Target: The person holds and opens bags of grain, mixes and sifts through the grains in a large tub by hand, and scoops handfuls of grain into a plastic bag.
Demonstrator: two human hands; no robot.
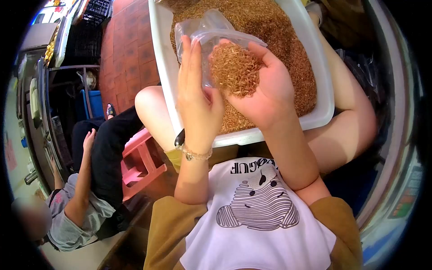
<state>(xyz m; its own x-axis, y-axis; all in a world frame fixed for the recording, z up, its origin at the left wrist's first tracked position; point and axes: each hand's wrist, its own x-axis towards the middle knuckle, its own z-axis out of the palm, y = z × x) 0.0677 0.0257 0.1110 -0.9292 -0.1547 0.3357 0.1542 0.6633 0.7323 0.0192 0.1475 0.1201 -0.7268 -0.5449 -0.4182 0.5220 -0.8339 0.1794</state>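
My right hand (272,87) is cupped, palm up, with a heap of thin reddish-brown grains (236,69) in it. Beside it, my left hand (198,85) holds a clear plastic bag (211,29), its fingers straight and together and its thumb bent inward. The bag's mouth lies right by the heaped palm, and its edge runs behind the right fingertips. Both hands are above a white plastic tub (159,54) filled with the same loose grains (292,54). Part of the bag is hidden behind my left hand.
The tub rests between my bare legs. A pink plastic stool (144,164) is at the left. Another person in a grey shirt (76,220) sits nearby. Black crates (83,42) and a blue bin (93,103) stand beyond on the red tiled floor (123,54).
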